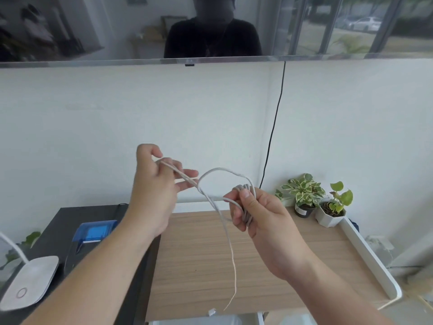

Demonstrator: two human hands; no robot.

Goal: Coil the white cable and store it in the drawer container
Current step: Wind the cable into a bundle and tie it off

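Left hand [154, 184] is pinching a taut run of the white cable [220, 171] between thumb and fingers; from there the strand is arching rightward in one open loop to the right hand [255, 212], which is closing round the finished coil. Both are hovering above the worktop [199, 254] — the loop's long axis running hand to hand, the coil hand nearer the next wrap. The free tail is hanging straight down. No drawer container is plainly showing — no legible writing either.
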